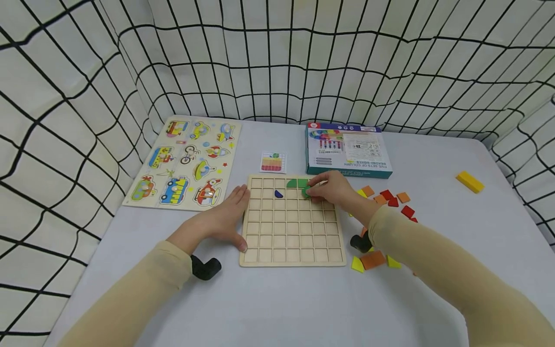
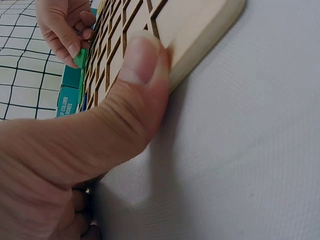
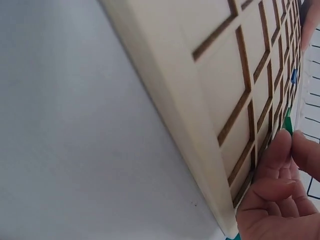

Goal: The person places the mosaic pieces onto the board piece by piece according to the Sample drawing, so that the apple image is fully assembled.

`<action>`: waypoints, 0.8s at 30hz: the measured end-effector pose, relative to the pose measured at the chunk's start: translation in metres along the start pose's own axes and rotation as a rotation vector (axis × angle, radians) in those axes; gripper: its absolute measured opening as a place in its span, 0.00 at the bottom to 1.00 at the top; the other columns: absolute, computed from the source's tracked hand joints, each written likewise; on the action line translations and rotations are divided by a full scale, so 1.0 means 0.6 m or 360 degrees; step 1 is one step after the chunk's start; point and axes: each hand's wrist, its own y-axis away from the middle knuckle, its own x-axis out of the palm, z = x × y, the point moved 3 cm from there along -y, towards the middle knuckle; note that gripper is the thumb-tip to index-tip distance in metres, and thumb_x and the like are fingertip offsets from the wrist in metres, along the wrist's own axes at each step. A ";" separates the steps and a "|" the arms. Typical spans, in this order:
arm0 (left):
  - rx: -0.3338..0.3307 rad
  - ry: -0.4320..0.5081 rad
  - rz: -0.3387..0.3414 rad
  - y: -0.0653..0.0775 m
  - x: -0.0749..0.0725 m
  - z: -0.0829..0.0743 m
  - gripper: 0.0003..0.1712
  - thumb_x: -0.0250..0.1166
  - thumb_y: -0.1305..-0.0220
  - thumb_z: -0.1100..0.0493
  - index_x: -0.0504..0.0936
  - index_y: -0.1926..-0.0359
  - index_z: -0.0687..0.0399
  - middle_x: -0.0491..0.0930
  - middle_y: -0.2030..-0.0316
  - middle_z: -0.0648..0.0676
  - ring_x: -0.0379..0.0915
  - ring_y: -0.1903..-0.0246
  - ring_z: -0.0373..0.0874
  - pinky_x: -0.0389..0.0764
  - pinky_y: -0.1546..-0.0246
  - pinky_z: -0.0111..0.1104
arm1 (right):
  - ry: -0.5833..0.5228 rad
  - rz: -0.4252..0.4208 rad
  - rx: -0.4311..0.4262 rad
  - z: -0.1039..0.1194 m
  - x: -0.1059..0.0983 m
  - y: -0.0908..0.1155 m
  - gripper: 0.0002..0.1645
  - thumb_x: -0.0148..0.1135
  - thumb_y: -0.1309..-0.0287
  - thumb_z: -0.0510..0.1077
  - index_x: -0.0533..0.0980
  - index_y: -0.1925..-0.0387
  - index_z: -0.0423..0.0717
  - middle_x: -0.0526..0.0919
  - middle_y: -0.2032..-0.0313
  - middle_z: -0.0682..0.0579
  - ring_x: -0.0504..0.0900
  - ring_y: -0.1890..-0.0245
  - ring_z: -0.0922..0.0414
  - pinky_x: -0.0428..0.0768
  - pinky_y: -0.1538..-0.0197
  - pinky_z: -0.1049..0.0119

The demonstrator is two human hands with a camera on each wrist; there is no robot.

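Note:
A wooden grid board (image 1: 293,241) lies flat on the white table in the head view. My left hand (image 1: 218,221) rests along its left edge, fingers extended near the upper corner. In the left wrist view the left thumb (image 2: 142,65) lies against the board's edge. Between thumb and fingertips, my right hand (image 1: 331,188) pinches a small green piece (image 1: 305,193) over the upper right part of the grid. Just above it, another green piece (image 1: 293,183) lies in the top row. A dark blue rounded piece (image 1: 278,194) sits on the grid to the left.
Behind the board are a small pattern card (image 1: 273,162) and a teal-edged box (image 1: 347,149). A vehicle picture puzzle (image 1: 184,168) lies at the left. Loose red, orange and yellow pieces (image 1: 373,260) are scattered right of the board. A yellow block (image 1: 470,181) lies far right; black netting surrounds the table.

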 end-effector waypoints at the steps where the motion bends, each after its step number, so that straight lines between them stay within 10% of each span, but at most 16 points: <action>1: -0.0003 -0.0001 0.0003 0.000 0.000 0.000 0.81 0.84 0.58 0.44 0.38 0.22 0.77 0.31 0.20 0.73 0.25 0.20 0.67 0.40 0.19 0.54 | 0.0018 -0.0009 -0.0003 -0.001 0.001 0.000 0.16 0.70 0.36 0.43 0.83 0.48 0.41 0.89 0.61 0.46 0.87 0.72 0.63 0.86 0.59 0.71; 24: -0.0017 -0.0033 -0.0009 0.000 0.002 0.003 0.82 0.85 0.58 0.42 0.38 0.22 0.77 0.32 0.20 0.73 0.26 0.19 0.66 0.40 0.18 0.53 | 0.0501 -0.0070 -0.0298 0.014 0.025 0.001 0.19 0.74 0.40 0.49 0.85 0.49 0.47 0.81 0.61 0.48 0.75 0.61 0.53 0.72 0.63 0.68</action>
